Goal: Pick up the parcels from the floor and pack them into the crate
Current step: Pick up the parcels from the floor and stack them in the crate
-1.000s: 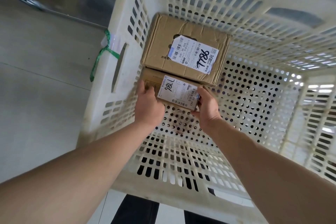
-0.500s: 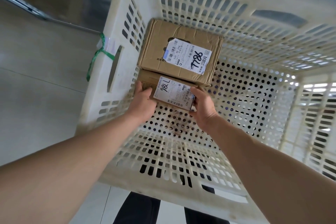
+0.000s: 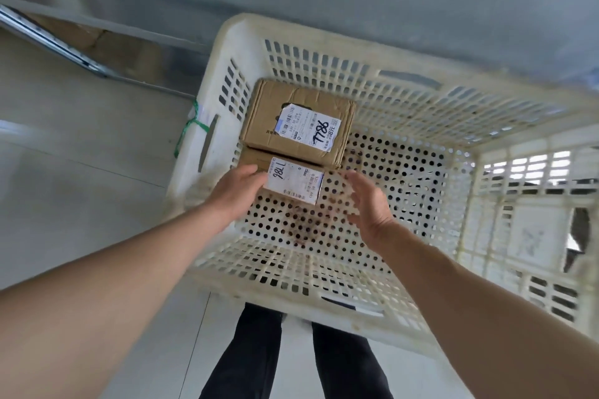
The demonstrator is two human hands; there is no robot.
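Left hand [image 3: 238,193] first: I see its straight fingers resting on the near left edge of the smaller parcel [image 3: 293,180], not curled round it. That parcel lies flat on the perforated floor of the white plastic crate [image 3: 207,126], against the left wall, touching the larger cardboard parcel [image 3: 296,123] behind it, whose label reads 7786. My right hand [image 3: 369,206] hovers just right of the smaller parcel, fingers spread and relaxed, holding nothing. A green string [image 3: 188,129] hangs on the crate's outer left wall.
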